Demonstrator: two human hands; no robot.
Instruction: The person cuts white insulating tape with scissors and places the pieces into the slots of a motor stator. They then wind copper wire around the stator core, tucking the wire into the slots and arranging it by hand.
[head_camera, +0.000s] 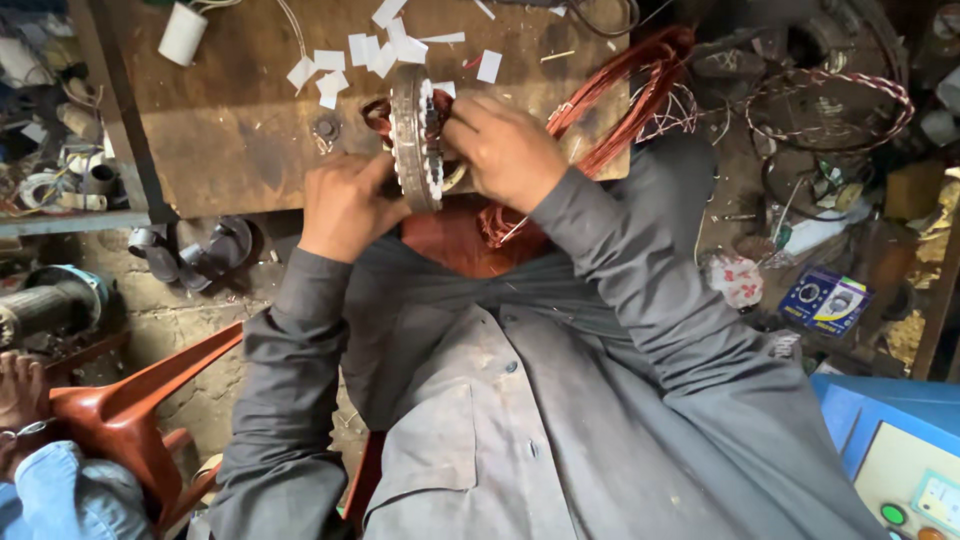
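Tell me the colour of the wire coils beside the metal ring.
Copper-red wire coils, seen in the head view.

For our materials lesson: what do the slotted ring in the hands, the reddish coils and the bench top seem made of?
Stator core: probably steel, dull grey, toothed edge. Wire coils: likely enamelled copper, glossy reddish strands. Workbench top: seemingly wood or board, brown, stained, matte.

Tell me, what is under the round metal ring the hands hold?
Under the round toothed metal ring lies the worn brown wooden bench, scattered with white paper slips. The left hand and right hand cover its lower edge.
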